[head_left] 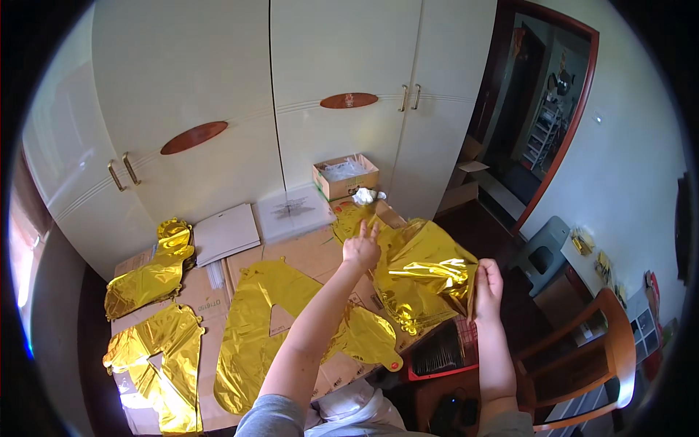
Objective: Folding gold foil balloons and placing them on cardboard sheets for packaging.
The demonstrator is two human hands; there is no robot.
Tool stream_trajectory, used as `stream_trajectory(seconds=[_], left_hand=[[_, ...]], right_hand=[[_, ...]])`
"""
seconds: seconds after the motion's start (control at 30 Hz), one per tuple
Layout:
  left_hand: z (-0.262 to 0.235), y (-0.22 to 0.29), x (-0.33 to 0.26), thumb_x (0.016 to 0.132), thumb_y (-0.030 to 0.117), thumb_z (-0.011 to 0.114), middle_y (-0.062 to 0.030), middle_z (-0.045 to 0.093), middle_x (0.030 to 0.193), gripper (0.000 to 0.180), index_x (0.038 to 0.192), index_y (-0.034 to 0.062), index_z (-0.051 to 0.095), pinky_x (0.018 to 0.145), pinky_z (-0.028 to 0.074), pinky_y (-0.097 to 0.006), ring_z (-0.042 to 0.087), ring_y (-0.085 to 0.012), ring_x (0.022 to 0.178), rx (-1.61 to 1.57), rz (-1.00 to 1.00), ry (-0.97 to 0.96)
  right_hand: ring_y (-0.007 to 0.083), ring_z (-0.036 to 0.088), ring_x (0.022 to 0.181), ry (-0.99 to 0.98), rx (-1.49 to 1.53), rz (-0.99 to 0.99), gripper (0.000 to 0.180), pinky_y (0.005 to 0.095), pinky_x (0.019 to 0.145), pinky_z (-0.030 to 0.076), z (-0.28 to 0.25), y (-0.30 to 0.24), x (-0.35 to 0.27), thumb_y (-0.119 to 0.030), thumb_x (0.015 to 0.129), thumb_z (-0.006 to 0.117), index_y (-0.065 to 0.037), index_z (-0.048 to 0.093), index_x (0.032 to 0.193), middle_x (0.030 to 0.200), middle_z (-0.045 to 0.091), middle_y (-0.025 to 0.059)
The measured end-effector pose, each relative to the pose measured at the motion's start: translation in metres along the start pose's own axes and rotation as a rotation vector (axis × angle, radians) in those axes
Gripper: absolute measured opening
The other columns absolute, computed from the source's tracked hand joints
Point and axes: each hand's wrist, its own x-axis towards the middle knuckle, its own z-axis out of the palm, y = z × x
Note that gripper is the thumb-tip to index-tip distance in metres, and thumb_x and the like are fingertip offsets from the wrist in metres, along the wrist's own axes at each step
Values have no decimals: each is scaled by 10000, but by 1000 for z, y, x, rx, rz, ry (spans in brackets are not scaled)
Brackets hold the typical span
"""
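Note:
A crinkled, flat gold foil balloon (422, 271) is spread between my hands at the right end of the cardboard-covered table. My right hand (488, 288) is closed on its right edge and lifts that side. Over its left part lies my left hand (362, 249), two fingers stretched out and apart, touching the foil. Left of it, a large flat foil balloon (251, 313) with a triangular opening rests on the cardboard, partly hidden by my left forearm. Right of that forearm shows a rounded gold foil piece (368, 335); whether the two join is hidden.
More gold foil balloons (173, 364) lie at the left, one (149, 284) behind. At the back are cardboard sheets (227, 234), a whitish flat box (295, 213) and an open carton (335, 191) with clear plastic. A red tray (437, 357) and wooden chair (619, 342) stand right.

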Motion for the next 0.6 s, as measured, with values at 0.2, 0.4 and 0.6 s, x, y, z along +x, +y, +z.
stream_trajectory(seconds=[0.2, 0.4, 0.6], left_hand=[[11, -32, -5, 935, 330, 459, -211, 483, 1371, 480, 1329, 56, 480, 830, 539, -438, 654, -341, 1035, -92, -93, 166], [-28, -80, -72, 947, 497, 453, -244, 642, 1094, 533, 1142, 17, 579, 807, 544, -461, 662, -382, 964, -183, -109, 82], [-78, -50, -173, 874, 580, 557, -272, 569, 1234, 739, 1322, 4, 445, 799, 558, -446, 643, -382, 1029, -146, -35, -1]], right_hand=[[149, 599, 673, -281, -515, -290, 79, 279, 618, 474, 51, -27, -28, -108, 937, 614, -34, 589, 924, 802, 638, 65], [197, 706, 728, -660, -632, -614, 112, 298, 594, 573, 111, -26, -69, -113, 837, 691, -97, 605, 906, 948, 713, 54], [131, 697, 809, -894, -810, -781, 113, 258, 582, 559, 148, -5, -118, -165, 852, 618, -102, 610, 946, 987, 693, 19]])
